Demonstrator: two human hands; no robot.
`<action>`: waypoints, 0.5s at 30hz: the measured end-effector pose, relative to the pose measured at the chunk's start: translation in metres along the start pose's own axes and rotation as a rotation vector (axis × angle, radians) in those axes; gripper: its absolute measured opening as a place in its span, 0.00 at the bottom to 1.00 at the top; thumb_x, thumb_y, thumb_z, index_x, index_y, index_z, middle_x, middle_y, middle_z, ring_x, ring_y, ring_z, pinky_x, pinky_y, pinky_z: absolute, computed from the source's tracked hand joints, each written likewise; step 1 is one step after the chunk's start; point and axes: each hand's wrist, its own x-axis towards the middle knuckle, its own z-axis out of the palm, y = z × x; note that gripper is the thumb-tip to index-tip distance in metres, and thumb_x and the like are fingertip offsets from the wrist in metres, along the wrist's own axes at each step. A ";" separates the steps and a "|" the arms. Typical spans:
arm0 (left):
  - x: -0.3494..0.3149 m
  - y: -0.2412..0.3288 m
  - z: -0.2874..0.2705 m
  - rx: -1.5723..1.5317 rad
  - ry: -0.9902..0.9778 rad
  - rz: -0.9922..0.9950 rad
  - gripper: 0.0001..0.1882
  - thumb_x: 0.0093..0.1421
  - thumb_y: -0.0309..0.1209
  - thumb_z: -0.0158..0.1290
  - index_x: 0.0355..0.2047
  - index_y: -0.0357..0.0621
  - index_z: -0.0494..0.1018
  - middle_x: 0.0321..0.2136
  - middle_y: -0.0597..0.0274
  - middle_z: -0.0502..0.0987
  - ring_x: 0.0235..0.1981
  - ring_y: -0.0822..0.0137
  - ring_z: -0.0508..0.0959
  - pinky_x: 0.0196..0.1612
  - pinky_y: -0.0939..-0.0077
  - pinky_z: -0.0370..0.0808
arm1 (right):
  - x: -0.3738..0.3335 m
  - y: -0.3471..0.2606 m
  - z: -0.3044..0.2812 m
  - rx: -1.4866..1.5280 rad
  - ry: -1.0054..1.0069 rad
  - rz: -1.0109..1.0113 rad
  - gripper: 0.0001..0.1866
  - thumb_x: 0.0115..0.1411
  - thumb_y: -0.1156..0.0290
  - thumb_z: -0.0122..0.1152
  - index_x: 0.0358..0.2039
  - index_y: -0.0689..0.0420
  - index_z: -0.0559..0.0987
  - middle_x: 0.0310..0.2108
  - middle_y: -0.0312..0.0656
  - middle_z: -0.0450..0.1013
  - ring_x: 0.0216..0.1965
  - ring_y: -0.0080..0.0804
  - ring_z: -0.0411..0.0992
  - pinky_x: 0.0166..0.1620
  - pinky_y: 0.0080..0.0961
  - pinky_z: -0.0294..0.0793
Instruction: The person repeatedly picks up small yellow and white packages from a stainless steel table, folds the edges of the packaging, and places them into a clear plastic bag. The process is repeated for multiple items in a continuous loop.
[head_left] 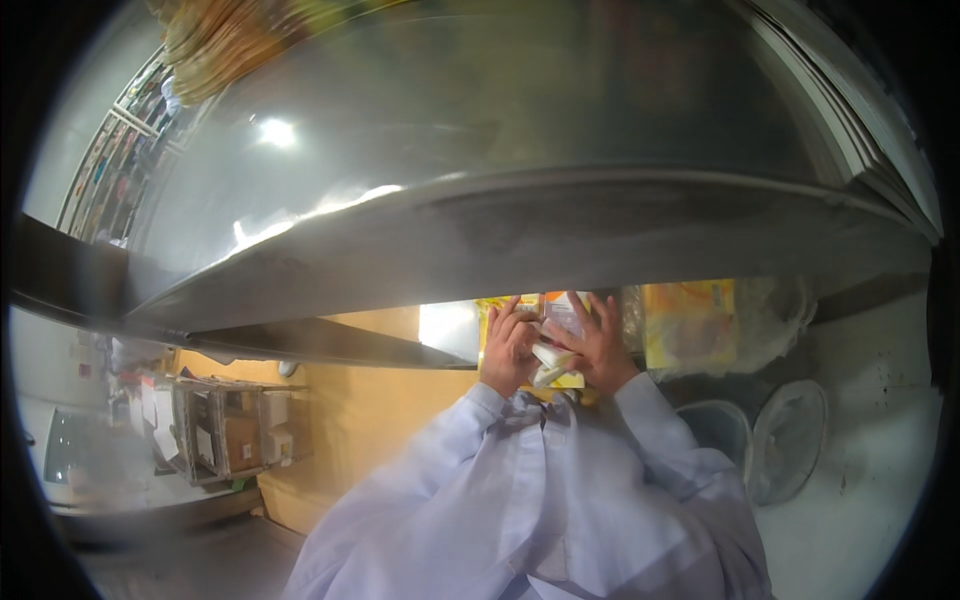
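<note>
Metal shelf [520, 110], grey and glossy, one: broad, spanning the view beyond and above both hands, a lamp glare on its surface. Pale coat [540, 500], long-sleeved, one: worn, below the hands. Yellow-tan floor [370, 430]: left of the left hand. Cardboard boxes [235, 430], one group: well to the left of the left hand. Translucent rounded tubs [790, 440], two: right of and below the right hand. Yellow pack [690, 320], one: right of the right hand, clear plastic [785, 325] beside it. White sheet [448, 330], one: just left of the left hand. Left hand [511, 345]: fingers bent, narrow, against the white item; firmness cannot be told. Right hand [603, 350]: fingers parted, thumb side at the same item; whether gripping cannot be told. White item [548, 365], small, creased: between the two hands, touching both.
</note>
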 end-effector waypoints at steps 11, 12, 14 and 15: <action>0.000 0.003 -0.001 -0.004 -0.021 -0.038 0.22 0.38 0.28 0.66 0.35 0.48 0.71 0.50 0.61 0.71 0.63 0.51 0.60 0.63 0.41 0.52 | -0.003 -0.002 0.010 -0.025 0.012 -0.008 0.27 0.61 0.46 0.45 0.58 0.39 0.71 0.66 0.49 0.51 0.63 0.58 0.48 0.64 0.63 0.36; 0.000 0.004 -0.003 0.002 -0.030 -0.024 0.22 0.38 0.28 0.66 0.35 0.48 0.71 0.50 0.61 0.71 0.63 0.51 0.60 0.63 0.41 0.52 | -0.002 0.002 0.008 -0.059 0.019 0.067 0.27 0.60 0.47 0.46 0.58 0.39 0.71 0.64 0.49 0.54 0.62 0.58 0.49 0.64 0.63 0.37; -0.005 0.001 0.000 -0.011 -0.056 -0.042 0.23 0.37 0.28 0.66 0.36 0.47 0.71 0.49 0.62 0.71 0.61 0.51 0.63 0.63 0.41 0.53 | 0.000 0.013 0.005 -0.124 0.035 0.216 0.27 0.59 0.48 0.49 0.57 0.40 0.72 0.59 0.49 0.58 0.60 0.57 0.51 0.63 0.63 0.39; -0.004 0.005 -0.001 -0.052 -0.051 -0.062 0.23 0.37 0.28 0.66 0.37 0.47 0.71 0.48 0.62 0.71 0.60 0.51 0.64 0.63 0.41 0.53 | 0.002 0.018 0.010 -0.077 0.163 0.253 0.26 0.57 0.51 0.53 0.56 0.42 0.73 0.54 0.49 0.62 0.58 0.56 0.53 0.63 0.63 0.41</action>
